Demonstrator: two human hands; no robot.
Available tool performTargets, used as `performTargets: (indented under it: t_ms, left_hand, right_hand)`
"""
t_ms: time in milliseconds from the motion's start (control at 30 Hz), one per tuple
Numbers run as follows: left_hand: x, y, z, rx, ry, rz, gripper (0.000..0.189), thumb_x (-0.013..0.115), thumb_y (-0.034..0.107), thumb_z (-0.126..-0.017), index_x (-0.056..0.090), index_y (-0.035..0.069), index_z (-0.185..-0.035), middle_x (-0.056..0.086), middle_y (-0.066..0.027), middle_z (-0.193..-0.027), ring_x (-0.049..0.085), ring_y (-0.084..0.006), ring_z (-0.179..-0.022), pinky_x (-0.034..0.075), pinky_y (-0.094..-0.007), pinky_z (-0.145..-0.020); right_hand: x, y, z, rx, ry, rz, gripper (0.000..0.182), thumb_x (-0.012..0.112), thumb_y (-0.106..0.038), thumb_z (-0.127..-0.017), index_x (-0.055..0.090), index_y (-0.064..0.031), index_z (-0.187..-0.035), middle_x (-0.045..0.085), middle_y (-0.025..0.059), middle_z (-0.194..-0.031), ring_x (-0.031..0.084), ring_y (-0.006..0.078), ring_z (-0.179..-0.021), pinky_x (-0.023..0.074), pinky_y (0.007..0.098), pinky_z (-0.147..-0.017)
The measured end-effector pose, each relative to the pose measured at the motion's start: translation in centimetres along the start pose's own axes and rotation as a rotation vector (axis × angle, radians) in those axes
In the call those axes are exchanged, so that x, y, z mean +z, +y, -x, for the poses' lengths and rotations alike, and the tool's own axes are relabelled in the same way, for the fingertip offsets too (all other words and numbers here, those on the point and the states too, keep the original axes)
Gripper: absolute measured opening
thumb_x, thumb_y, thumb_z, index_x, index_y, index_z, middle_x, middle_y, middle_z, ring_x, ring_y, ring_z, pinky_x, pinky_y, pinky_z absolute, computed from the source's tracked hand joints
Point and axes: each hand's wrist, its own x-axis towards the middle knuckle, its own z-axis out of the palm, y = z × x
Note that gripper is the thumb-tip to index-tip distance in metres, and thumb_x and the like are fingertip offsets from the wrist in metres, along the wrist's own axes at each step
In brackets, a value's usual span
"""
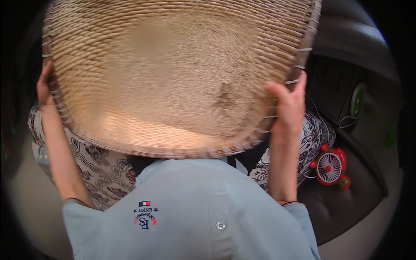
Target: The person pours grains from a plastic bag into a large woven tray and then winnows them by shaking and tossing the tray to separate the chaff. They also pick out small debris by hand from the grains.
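A large woven winnowing basket (pixel 78 65), its rim bound with pale ties, is held up over my lap. Fine tan grain or seed (pixel 182 71) is spread across its floor, blurred in places. A darker clump (pixel 225 96) shows in the grain towards the right. On the left rim my left hand (pixel 45 85) grips from outside, its fingers partly hidden by the basket. The right rim is held by my right hand (pixel 289 96), with the thumb over the edge. The basket's far edge runs out of view at the top.
A small red toy-like fan (pixel 329 167) rests on a dark cushioned seat (pixel 344 208) to my right. Beyond it are a green and white device (pixel 357 99) and a thin white cable (pixel 318 110). Floral fabric (pixel 100 169) covers the area under the basket.
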Motion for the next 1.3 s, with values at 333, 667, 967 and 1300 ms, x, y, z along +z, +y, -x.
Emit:
performTargets:
  t_ms: [333, 667, 967, 1300]
  left_hand:
    - [20.8, -13.7, -3.1, 0.144, 0.11, -0.16, 0.05, 0.06, 0.011, -0.086, 0.042, 0.008, -0.132, 0.058, -0.0054, -0.116, 0.057, -0.0156, -0.102, 0.045, -0.0299, -0.091]
    - [2.5, 1.2, -1.4, -0.08, 0.002, -0.031, 0.041, 0.045, 0.009, -0.094, 0.041, 0.006, -0.135, 0.054, -0.0126, -0.126, 0.053, -0.0242, -0.117, 0.044, -0.0398, -0.099]
    - [16.3, -11.8, -2.8, 0.104, 0.159, -0.159, 0.053, 0.053, 0.009, -0.091, 0.034, 0.008, -0.14, 0.057, -0.0061, -0.119, 0.057, -0.0147, -0.103, 0.046, -0.0302, -0.091]
    - [6.5, -3.4, -1.9, -0.069, 0.201, -0.144, 0.038, 0.051, 0.014, -0.092, 0.047, 0.007, -0.129, 0.063, -0.0079, -0.105, 0.062, -0.0163, -0.093, 0.053, -0.0319, -0.083]
  right_hand:
    - [-19.6, 0.4, -8.5, 0.069, -0.089, 0.05, 0.063, 0.055, 0.003, -0.072, 0.039, -0.0022, -0.132, 0.055, 0.0157, -0.121, 0.058, 0.0269, -0.106, 0.0483, 0.0357, -0.091]
    - [1.0, 0.6, -0.5, 0.084, -0.047, 0.04, 0.064, 0.062, 0.003, -0.07, 0.036, -0.0034, -0.128, 0.053, 0.0087, -0.109, 0.053, 0.0172, -0.095, 0.0451, 0.0295, -0.083]
    - [-15.9, 0.5, -7.7, 0.065, -0.106, 0.107, 0.054, 0.055, 0.004, -0.073, 0.044, -0.0015, -0.125, 0.058, 0.0137, -0.116, 0.06, 0.0242, -0.101, 0.0498, 0.0341, -0.087]
    - [-3.9, 0.9, -4.7, 0.124, -0.103, 0.152, 0.048, 0.06, 0.001, -0.074, 0.044, -0.0042, -0.119, 0.057, 0.0102, -0.106, 0.057, 0.0183, -0.091, 0.048, 0.0319, -0.082]
